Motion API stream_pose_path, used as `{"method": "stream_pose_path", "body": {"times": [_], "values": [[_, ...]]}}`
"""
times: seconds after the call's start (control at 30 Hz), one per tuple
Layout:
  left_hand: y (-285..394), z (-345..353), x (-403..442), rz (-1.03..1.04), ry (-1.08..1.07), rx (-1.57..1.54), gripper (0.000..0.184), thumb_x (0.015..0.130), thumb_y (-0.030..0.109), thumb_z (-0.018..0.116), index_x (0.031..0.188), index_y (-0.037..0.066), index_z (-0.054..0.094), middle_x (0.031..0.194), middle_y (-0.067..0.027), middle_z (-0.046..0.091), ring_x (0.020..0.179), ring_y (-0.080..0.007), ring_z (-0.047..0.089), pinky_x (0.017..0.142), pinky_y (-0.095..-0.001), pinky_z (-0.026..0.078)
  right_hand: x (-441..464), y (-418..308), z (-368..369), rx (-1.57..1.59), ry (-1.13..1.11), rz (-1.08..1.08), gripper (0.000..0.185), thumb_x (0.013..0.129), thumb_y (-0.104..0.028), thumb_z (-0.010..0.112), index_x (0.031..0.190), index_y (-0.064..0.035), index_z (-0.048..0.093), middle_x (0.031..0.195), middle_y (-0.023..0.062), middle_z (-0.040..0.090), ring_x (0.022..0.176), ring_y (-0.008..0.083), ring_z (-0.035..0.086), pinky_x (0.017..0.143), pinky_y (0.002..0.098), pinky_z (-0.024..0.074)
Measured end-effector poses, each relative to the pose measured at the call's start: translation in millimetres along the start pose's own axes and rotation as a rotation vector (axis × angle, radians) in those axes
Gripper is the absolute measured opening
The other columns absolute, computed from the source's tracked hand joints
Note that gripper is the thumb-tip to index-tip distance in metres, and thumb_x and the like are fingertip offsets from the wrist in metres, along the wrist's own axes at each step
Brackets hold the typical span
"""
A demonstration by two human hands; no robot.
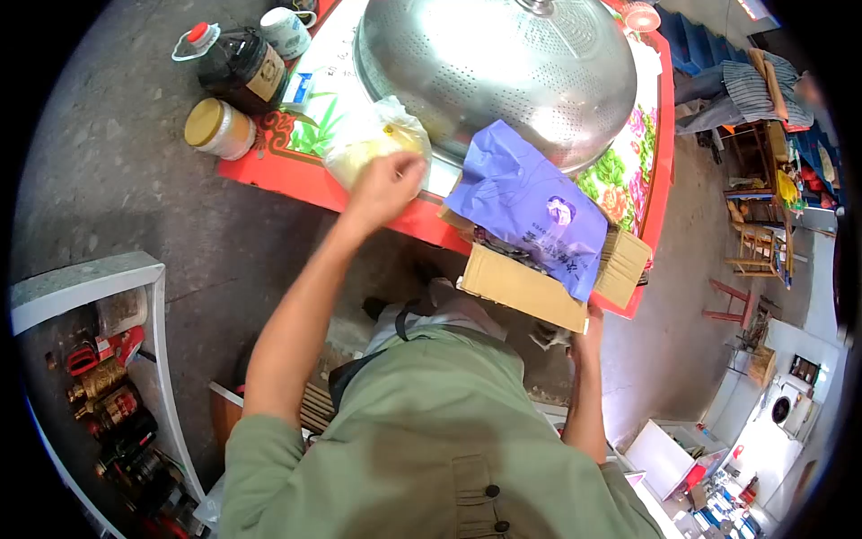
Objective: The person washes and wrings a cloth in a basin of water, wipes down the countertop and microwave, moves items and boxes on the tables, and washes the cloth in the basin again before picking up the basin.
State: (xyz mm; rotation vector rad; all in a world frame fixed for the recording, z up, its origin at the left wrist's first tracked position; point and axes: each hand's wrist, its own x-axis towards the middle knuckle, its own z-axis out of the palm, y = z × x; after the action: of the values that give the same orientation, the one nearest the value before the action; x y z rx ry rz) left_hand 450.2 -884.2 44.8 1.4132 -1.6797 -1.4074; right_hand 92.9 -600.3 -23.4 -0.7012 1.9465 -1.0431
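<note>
My left hand [388,186], its fingers curled, is at the front of a clear plastic bag [395,126] with something yellowish in it, by the table's edge. At the near right corner of an open cardboard box [521,286] is my right hand [588,331]; its fingers are mostly hidden under the box, which it grips. A purple printed plastic bag [539,211] lies over the box's opening and covers most of what is inside. The box juts out over the table's front edge.
A large perforated metal dome lid [494,81] takes up much of the red-edged table [296,180]. At left stand a dark bottle [238,72], a jar [220,128] and a mug [285,34]. A white-framed cabinet [157,332] is lower left. Another person [754,94] is far right.
</note>
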Motion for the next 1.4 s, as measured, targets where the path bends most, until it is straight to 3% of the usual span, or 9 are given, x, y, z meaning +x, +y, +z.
{"method": "stream_pose_path", "body": {"times": [0.13, 0.3, 0.5, 0.7, 0.83, 1.0, 1.1, 1.37, 1.4], "values": [[-8, 45, -13, -0.051, -0.1, -0.209, 0.027, 0.091, 0.022, 0.056, 0.109, 0.002, 0.063, 0.083, -0.0031, 0.064, 0.068, -0.0098, 0.059, 0.06, -0.0247, 0.047, 18, -56, -12, 0.041, 0.092, 0.091, 0.044, 0.094, -0.028, 0.054, 0.128, -0.0001, 0.049, 0.124, 0.0112, 0.053, 0.108, 0.0211, 0.053, 0.09, 0.034, 0.0431], [15, 1, 10, 0.408, 0.598, 0.782, 0.023, 0.081, 0.021, 0.062, 0.097, 0.005, 0.064, 0.091, -0.015, 0.062, 0.087, -0.0316, 0.058, 0.075, -0.043, 0.046, 31, -42, -6, 0.136, 0.047, 0.079, 0.042, 0.093, -0.02, 0.054, 0.13, 0.0017, 0.046, 0.128, 0.0139, 0.051, 0.112, 0.022, 0.05, 0.092, 0.0353, 0.0426], [-18, -14, 57, 0.068, 0.409, 0.988, 0.025, 0.077, 0.023, 0.064, 0.094, 0.005, 0.065, 0.093, -0.0149, 0.062, 0.092, -0.0334, 0.057, 0.08, -0.0465, 0.045, 29, -14, -10, 0.207, -0.089, 0.192, 0.06, 0.086, -0.034, 0.063, 0.132, 0.0, 0.044, 0.128, 0.0143, 0.05, 0.114, 0.0228, 0.051, 0.092, 0.0346, 0.0432], [-14, -33, 30, 0.167, 0.578, 0.635, 0.02, 0.078, 0.015, 0.058, 0.092, 0.008, 0.07, 0.088, -0.0134, 0.065, 0.087, -0.0312, 0.061, 0.078, -0.0408, 0.047, 6, 14, 16, -0.298, -0.049, 0.163, 0.051, 0.081, -0.019, 0.069, 0.124, 0.0011, 0.05, 0.118, 0.0137, 0.057, 0.105, 0.0256, 0.057, 0.088, 0.0364, 0.0456], [-3, -59, -21, 0.213, 0.667, 0.323, 0.024, 0.078, 0.011, 0.053, 0.095, 0.003, 0.067, 0.081, -0.0183, 0.065, 0.077, -0.0372, 0.062, 0.069, -0.0412, 0.05, 2, -10, 54, -0.446, -0.427, -0.406, 0.03, 0.092, -0.025, 0.054, 0.109, -0.0012, 0.061, 0.102, 0.0103, 0.063, 0.096, 0.0215, 0.058, 0.083, 0.0327, 0.045], [-22, -98, -100, 0.038, 0.717, -0.388, 0.019, 0.087, 0.014, 0.057, 0.094, -0.002, 0.066, 0.073, -0.0057, 0.066, 0.07, -0.0069, 0.06, 0.062, -0.027, 0.048, 8, -35, 95, -0.566, -0.595, -0.284, 0.029, 0.089, -0.023, 0.054, 0.105, 0.0006, 0.063, 0.096, 0.009, 0.063, 0.093, 0.0167, 0.057, 0.085, 0.0292, 0.0428], [-22, -117, -178, 0.019, 0.768, -0.652, 0.018, 0.086, 0.01, 0.057, 0.096, -0.002, 0.065, 0.08, -0.0043, 0.067, 0.07, -0.0093, 0.06, 0.064, -0.0261, 0.048, -14, -82, 130, -0.598, -0.704, -0.272, 0.033, 0.091, -0.026, 0.052, 0.108, 0.0011, 0.062, 0.096, 0.0104, 0.065, 0.093, 0.0192, 0.058, 0.086, 0.031, 0.0433], [-89, -185, -417, -0.47, 1.118, 0.092, 0.018, 0.085, 0.008, 0.057, 0.099, -0.002, 0.062, 0.084, -0.0049, 0.065, 0.075, -0.0095, 0.059, 0.066, -0.0261, 0.048, -40, -92, 210, -0.497, -0.903, -0.206, 0.025, 0.093, -0.022, 0.055, 0.104, -0.0004, 0.062, 0.093, 0.0023, 0.06, 0.087, 0.011, 0.052, 0.08, 0.0246, 0.0399], [-99, -197, -446, -0.557, 1.157, 0.116, 0.022, 0.084, 0.011, 0.056, 0.101, -0.001, 0.062, 0.087, -0.0125, 0.065, 0.079, -0.0212, 0.062, 0.071, -0.0328, 0.049, -40, -89, 220, -0.431, -0.95, -0.141, 0.028, 0.094, -0.027, 0.055, 0.105, -0.0024, 0.063, 0.092, -0.0008, 0.058, 0.085, 0.0077, 0.049, 0.078, 0.0217, 0.0383]]}}
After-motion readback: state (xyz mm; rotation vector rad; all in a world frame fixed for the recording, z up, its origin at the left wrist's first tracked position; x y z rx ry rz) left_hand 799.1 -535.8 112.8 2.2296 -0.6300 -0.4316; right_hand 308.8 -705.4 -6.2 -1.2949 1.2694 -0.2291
